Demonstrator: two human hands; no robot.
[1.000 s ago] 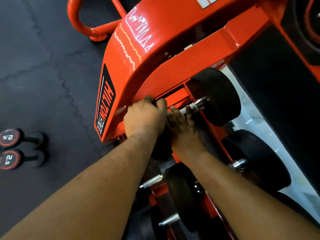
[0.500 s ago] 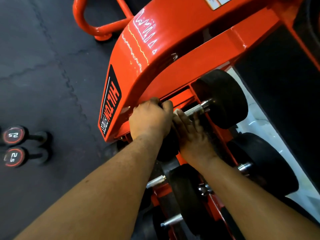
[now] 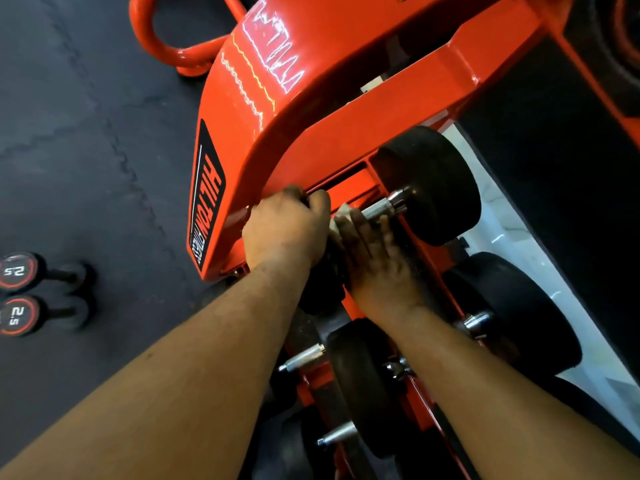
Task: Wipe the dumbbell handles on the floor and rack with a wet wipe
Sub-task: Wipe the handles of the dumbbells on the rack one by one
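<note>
A black dumbbell lies on the red rack [image 3: 349,109], with its far head [image 3: 433,185] and a bare stretch of knurled steel handle [image 3: 381,209] showing. My left hand [image 3: 287,230] grips the dumbbell's near head, which it mostly hides. My right hand [image 3: 374,261] wraps over the handle with a white wet wipe [image 3: 343,211] peeking out under the fingers. More black dumbbells [image 3: 360,382] sit lower on the rack, their steel handle ends [image 3: 304,356] poking out.
Two small 2.5 dumbbells [image 3: 20,292] lie on the dark rubber floor at the left. A red tube foot [image 3: 162,39] of the rack curves out at the top. A pale tiled strip [image 3: 519,258] and a dark panel run along the right.
My right hand has slid back along the handle toward the near head, baring more of the steel. The left hand keeps its grip on the near head.
</note>
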